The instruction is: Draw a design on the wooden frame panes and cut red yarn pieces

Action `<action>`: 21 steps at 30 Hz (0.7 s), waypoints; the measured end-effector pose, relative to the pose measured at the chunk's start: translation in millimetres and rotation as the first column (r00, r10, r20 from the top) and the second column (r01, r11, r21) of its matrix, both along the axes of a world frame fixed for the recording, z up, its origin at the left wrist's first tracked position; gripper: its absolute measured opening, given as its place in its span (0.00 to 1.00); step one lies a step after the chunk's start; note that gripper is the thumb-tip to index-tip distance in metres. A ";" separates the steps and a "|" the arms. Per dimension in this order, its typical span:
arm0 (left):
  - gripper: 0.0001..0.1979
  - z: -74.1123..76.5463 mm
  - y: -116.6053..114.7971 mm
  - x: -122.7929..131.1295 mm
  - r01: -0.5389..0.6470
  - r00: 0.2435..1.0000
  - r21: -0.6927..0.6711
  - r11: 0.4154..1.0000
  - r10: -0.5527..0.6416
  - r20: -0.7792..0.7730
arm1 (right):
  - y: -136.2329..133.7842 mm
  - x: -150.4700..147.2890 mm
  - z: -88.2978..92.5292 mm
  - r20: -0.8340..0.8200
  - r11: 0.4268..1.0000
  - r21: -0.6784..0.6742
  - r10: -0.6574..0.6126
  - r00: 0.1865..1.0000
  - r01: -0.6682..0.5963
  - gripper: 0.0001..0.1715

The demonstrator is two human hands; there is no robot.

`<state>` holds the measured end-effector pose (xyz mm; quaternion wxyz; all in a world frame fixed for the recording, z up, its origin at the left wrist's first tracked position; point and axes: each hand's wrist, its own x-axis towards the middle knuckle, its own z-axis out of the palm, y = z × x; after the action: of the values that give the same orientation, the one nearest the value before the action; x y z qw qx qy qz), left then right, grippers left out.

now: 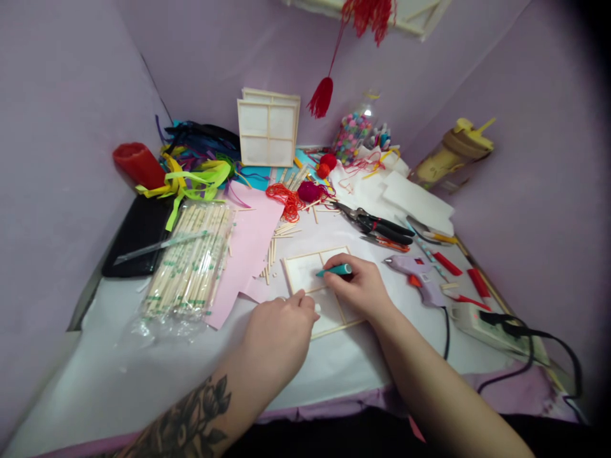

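Observation:
A small wooden-stick frame (305,262) backed with white paper lies flat in the middle of the table. My right hand (360,286) rests on its right side and is closed around a teal pen (334,271), tip pointing left onto the paper. My left hand (279,334) sits at the frame's near left corner, fingers curled and pressing down on the edge. Whether it holds anything small I cannot tell.
A bag of wooden sticks (191,264) and pink paper (248,248) lie left. Scissors and pliers (382,228), a purple glue gun (420,275) and a power strip (491,324) lie right. A finished frame (267,130), ribbons (191,175) and yarn (286,198) crowd the back.

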<state>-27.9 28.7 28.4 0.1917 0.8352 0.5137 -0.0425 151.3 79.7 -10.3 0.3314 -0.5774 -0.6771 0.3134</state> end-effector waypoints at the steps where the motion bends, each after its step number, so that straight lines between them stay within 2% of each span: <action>1: 0.13 0.1 0.0 0.0 -0.002 1.000 -0.002 1.000 0.002 0.003 | -0.3 1.4 1.0 -0.001 1.000 0.007 -0.014 1.000 0.014 0.05; 4: 0.12 0.1 0.1 0.1 -0.002 1.000 -0.005 1.000 0.002 0.003 | -0.7 1.5 2.4 -0.026 0.999 0.025 -0.028 0.999 0.029 0.04; 10: 0.13 0.1 0.3 0.0 0.000 1.000 -0.003 1.000 0.000 -0.004 | -0.3 -4.5 -2.7 -0.028 0.999 0.002 0.039 0.999 -0.039 0.09; 18: 0.13 0.7 0.5 0.7 -0.011 1.000 -0.006 1.000 0.011 -0.004 | -1.5 5.6 3.7 -0.016 0.998 0.027 -0.048 0.999 0.049 0.04; 21: 0.13 0.6 0.3 0.5 -0.005 1.000 -0.009 1.000 0.005 -0.009 | -1.0 3.2 3.8 -0.044 1.000 0.007 -0.030 0.999 0.031 0.05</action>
<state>-27.4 28.9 29.0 0.1933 0.8329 0.5162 -0.0483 154.5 78.7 -6.5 0.3532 -0.5794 -0.6618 0.3185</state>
